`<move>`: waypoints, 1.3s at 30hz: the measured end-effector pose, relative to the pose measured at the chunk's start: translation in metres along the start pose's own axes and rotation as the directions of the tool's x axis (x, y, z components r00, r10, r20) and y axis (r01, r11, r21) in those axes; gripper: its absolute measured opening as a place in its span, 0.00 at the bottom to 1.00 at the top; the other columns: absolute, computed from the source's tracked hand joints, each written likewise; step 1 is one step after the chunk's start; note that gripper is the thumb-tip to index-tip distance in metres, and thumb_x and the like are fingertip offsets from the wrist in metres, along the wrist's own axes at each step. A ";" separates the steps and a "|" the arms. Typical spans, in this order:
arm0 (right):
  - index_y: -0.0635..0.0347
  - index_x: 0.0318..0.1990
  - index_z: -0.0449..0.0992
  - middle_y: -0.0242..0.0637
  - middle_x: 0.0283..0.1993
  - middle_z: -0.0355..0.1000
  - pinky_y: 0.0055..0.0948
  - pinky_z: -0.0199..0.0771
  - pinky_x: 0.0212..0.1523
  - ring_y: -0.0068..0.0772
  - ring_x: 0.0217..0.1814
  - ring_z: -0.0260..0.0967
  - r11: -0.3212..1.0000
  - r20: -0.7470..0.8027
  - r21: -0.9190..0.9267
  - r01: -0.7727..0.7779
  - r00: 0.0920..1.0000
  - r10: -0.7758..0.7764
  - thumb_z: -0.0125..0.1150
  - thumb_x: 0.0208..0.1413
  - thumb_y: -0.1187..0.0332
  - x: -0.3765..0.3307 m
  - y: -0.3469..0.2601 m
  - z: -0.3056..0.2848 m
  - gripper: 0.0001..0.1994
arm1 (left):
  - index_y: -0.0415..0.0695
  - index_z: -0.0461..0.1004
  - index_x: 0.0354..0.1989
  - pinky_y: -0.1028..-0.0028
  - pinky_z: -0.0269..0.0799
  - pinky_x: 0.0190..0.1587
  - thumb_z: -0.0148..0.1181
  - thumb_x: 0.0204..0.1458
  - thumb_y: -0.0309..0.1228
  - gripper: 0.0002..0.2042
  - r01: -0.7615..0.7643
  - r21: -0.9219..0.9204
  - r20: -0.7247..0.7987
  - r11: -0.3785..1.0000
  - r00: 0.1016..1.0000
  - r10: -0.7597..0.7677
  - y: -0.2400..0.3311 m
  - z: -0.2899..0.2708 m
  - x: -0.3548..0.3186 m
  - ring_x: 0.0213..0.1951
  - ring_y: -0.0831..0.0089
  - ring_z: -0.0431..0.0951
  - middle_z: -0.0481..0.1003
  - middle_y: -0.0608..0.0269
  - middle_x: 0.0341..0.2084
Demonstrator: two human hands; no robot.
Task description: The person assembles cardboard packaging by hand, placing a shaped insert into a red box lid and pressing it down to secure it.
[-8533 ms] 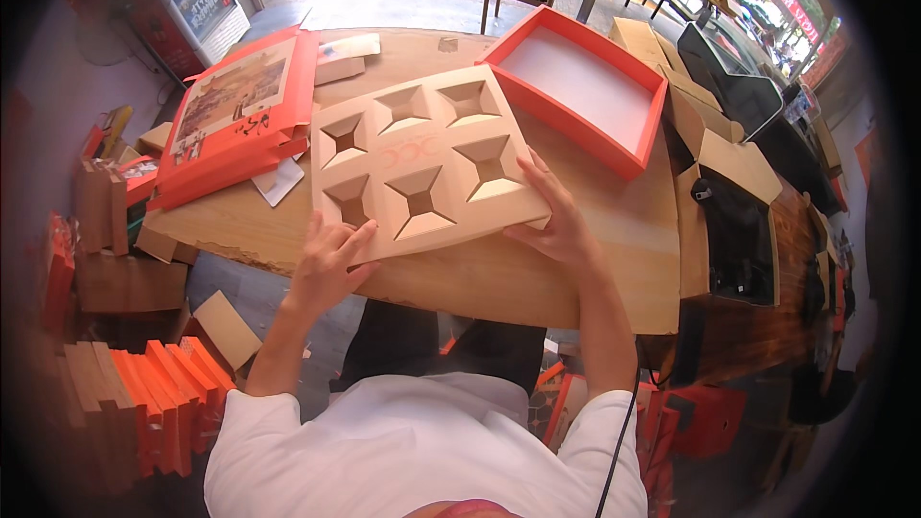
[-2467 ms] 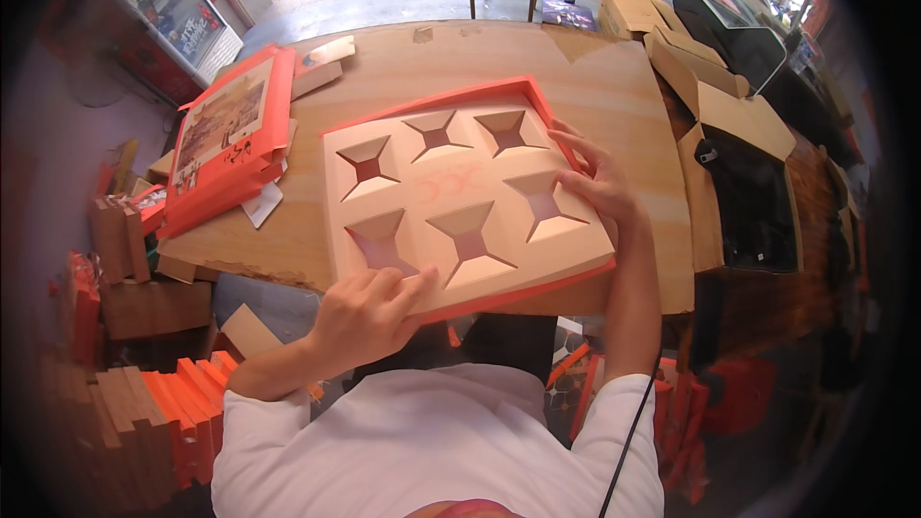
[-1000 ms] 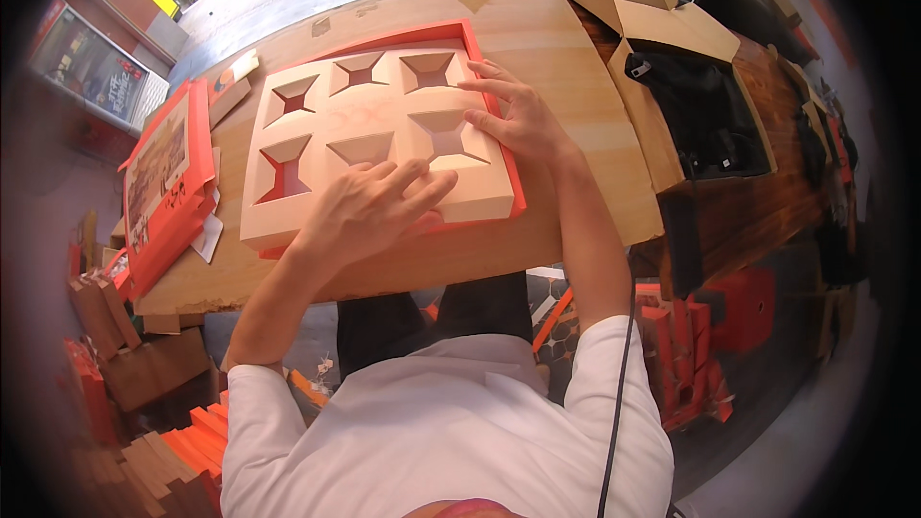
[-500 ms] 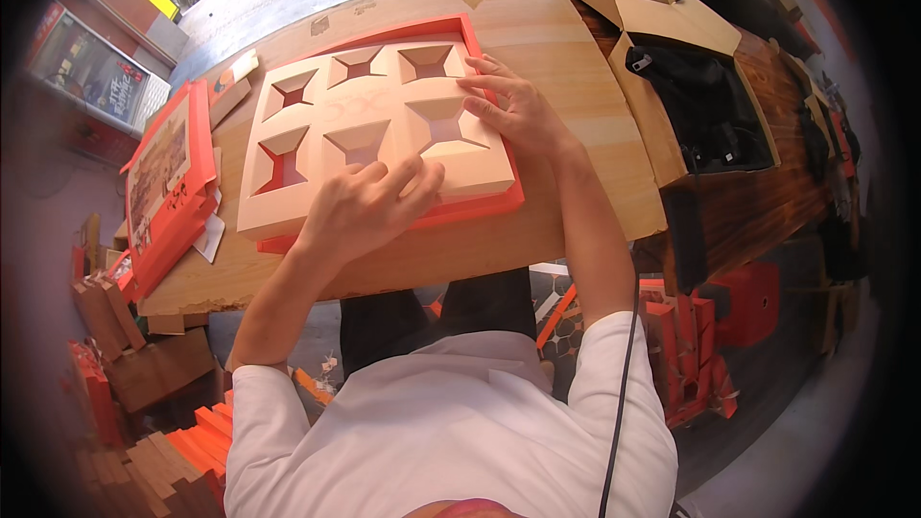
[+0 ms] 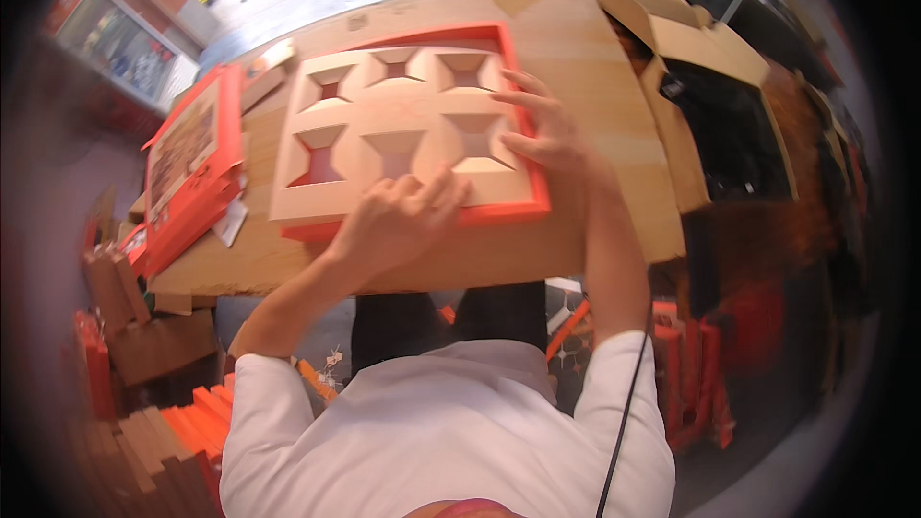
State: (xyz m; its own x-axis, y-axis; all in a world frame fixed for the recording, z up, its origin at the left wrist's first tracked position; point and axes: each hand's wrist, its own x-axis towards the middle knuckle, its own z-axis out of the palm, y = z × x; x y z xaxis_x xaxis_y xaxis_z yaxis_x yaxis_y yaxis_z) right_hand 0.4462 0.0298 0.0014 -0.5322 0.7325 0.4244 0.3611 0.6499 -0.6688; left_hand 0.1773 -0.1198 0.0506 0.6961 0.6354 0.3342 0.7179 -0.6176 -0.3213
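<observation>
A cream card insert (image 5: 360, 115) with several square, flap-edged openings sits in a shallow red box (image 5: 470, 216) on the wooden table. Its left end still overhangs the box, while red rim shows at the far, right and near sides. My left hand (image 5: 398, 221) lies over the insert's near edge, fingers partly bent and apart, fingertips touching the card beside the near openings. At the right end, my right hand (image 5: 547, 125) has its fingers spread over the insert's edge and the red rim. Neither hand is wrapped around anything.
A red box piece with a picture panel (image 5: 187, 149) leans at the table's left. An open brown carton (image 5: 681, 173) holding black items stands to the right. Stacked card pieces (image 5: 158, 446) lie lower left, and red pieces (image 5: 696, 374) lower right. A black cable (image 5: 628, 412) hangs along my right arm.
The whole view has shifted, so the table and box appear farther right. More red rim shows along the near side of the insert. My left fingers have straightened slightly; both hands stay at the insert.
</observation>
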 end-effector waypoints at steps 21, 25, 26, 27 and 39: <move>0.60 0.64 0.77 0.44 0.81 0.52 0.45 0.48 0.81 0.47 0.85 0.43 0.969 0.085 0.210 -0.130 0.990 0.114 0.64 0.47 0.77 0.002 -0.016 -0.003 0.31 | 0.40 0.80 0.54 0.62 0.78 0.58 0.77 0.41 0.26 0.26 0.524 -0.542 -0.106 0.657 0.732 -0.672 -0.077 -0.010 -0.151 0.57 0.54 0.81 0.81 0.48 0.53; 0.60 0.64 0.76 0.43 0.81 0.51 0.45 0.49 0.81 0.46 0.85 0.43 0.970 0.082 0.175 -0.168 0.984 0.156 0.63 0.46 0.78 0.001 -0.022 -0.005 0.31 | 0.39 0.80 0.54 0.60 0.74 0.63 0.79 0.42 0.27 0.27 0.502 -0.262 -0.164 0.824 0.819 -0.550 -0.074 -0.017 -0.145 0.60 0.52 0.79 0.81 0.48 0.54; 0.60 0.64 0.76 0.42 0.81 0.51 0.45 0.49 0.81 0.46 0.85 0.43 0.970 0.079 0.180 -0.166 0.985 0.154 0.63 0.46 0.79 0.001 -0.023 -0.004 0.31 | 0.39 0.80 0.54 0.59 0.73 0.64 0.79 0.42 0.28 0.27 0.514 -0.323 -0.160 0.794 0.798 -0.581 -0.073 -0.016 -0.147 0.60 0.52 0.79 0.81 0.48 0.54; 0.60 0.64 0.76 0.42 0.81 0.51 0.45 0.49 0.81 0.46 0.85 0.43 0.969 0.075 0.184 -0.164 0.985 0.152 0.62 0.46 0.79 0.002 -0.024 -0.004 0.32 | 0.39 0.80 0.54 0.58 0.72 0.65 0.79 0.42 0.28 0.27 0.523 -0.384 -0.152 0.761 0.777 -0.611 -0.072 -0.011 -0.151 0.60 0.51 0.79 0.81 0.48 0.54; 0.62 0.71 0.66 0.47 0.62 0.71 0.41 0.77 0.62 0.44 0.67 0.70 0.920 -0.101 0.145 -0.363 0.920 0.379 0.69 0.52 0.70 0.000 -0.003 -0.009 0.36 | 0.40 0.81 0.52 0.56 0.73 0.62 0.74 0.49 0.38 0.22 0.489 -0.345 -0.178 0.801 0.804 -0.568 -0.057 -0.002 -0.153 0.57 0.52 0.79 0.81 0.50 0.45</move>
State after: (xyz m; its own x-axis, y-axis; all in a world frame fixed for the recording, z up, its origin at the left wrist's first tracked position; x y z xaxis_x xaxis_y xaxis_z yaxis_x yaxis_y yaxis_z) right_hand 0.4515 0.0294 0.0089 -0.2758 0.9405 0.1985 0.4150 0.3028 -0.8580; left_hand 0.0300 -0.1833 0.0196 0.1516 0.7789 0.6086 0.9149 -0.3436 0.2118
